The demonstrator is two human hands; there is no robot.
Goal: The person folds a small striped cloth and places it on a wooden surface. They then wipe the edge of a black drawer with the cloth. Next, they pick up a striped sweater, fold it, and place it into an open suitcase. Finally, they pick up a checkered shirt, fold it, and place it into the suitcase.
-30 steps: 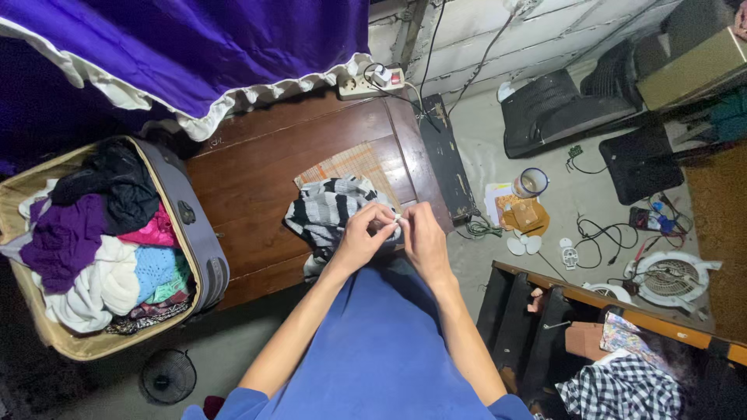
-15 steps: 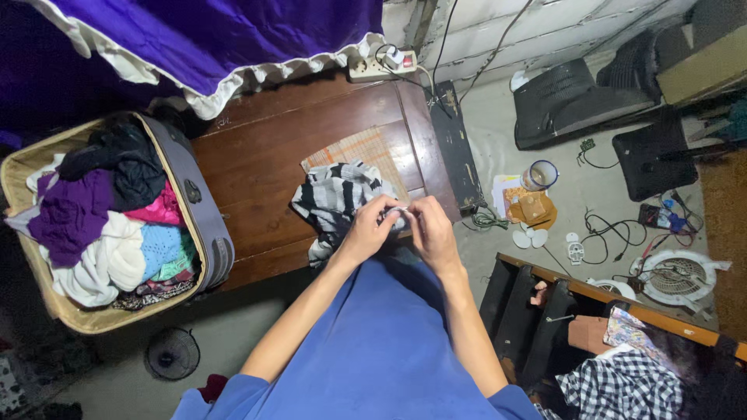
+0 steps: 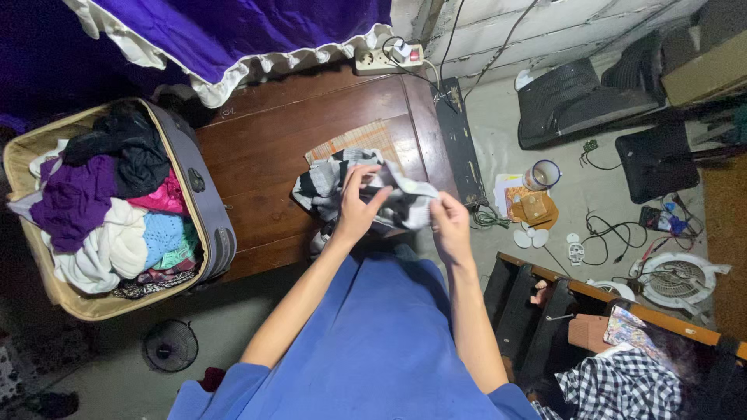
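Holding: both hands grip a black-and-white striped garment (image 3: 342, 183) at the centre of the frame; it lies bunched on the wooden table (image 3: 272, 148)
Left hand (image 3: 356, 208): fingers closed on a fold of the garment, thumb and forefinger pinching the cloth near its upper edge; wrist angled toward the upper right
Right hand (image 3: 451, 225): fingers closed on the garment's right-hand edge, just right of centre; the cloth is stretched between the two hands
Woven mat (image 3: 354, 141): lies on the table under the garment, partly covered by it
Suitcase (image 3: 206, 225): open at the left of the frame, beside the table; filled with mixed clothes in black, purple, white, pink and pale blue
Purple cloth (image 3: 233, 31): white-frilled, hangs over the table's far edge at the upper left
Power strip (image 3: 385, 58): at the table's top edge, upper centre; cables run off it
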